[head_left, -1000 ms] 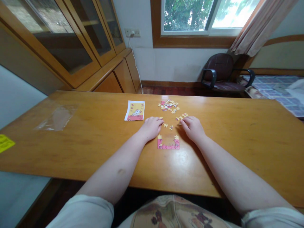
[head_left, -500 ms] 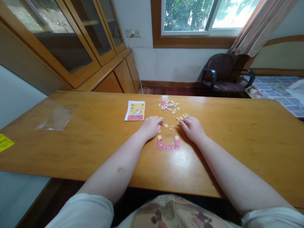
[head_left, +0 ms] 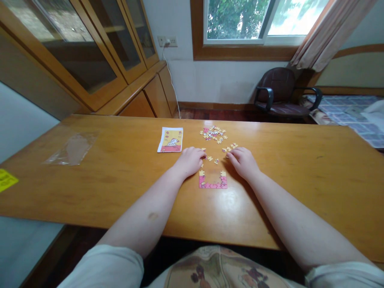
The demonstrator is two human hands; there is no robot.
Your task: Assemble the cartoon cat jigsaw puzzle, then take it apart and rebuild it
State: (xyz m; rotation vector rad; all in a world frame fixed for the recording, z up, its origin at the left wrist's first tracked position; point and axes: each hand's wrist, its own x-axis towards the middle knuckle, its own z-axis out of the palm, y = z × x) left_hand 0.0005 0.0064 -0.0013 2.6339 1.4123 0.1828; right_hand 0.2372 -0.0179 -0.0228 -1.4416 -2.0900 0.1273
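My left hand [head_left: 192, 161] rests on the table with its fingers bent together over a small yellow jigsaw piece, mostly covered by the fingertips. Opposite it, my right hand [head_left: 243, 162] has thumb and fingers pinched close to a short row of yellow jigsaw pieces [head_left: 229, 149]; whatever lies between those fingertips is hidden. Two loose pieces [head_left: 213, 160] lie between the hands. Nearer to me is a joined U-shaped puzzle border [head_left: 213, 186], pink along the bottom with yellow tips. Beyond the hands sits a pile of loose jigsaw pieces [head_left: 213, 133].
A picture card [head_left: 171, 140] with a white animal on yellow and pink lies left of the pile. Farther left are a clear plastic bag [head_left: 73, 149] and a yellow label [head_left: 7, 180]. Behind the wooden table [head_left: 126, 180] stand a glass-door cabinet and a chair [head_left: 279, 90].
My left fingertips have shifted slightly over the small piece beside them, covering more of it. The right hand and the puzzle border look the same.
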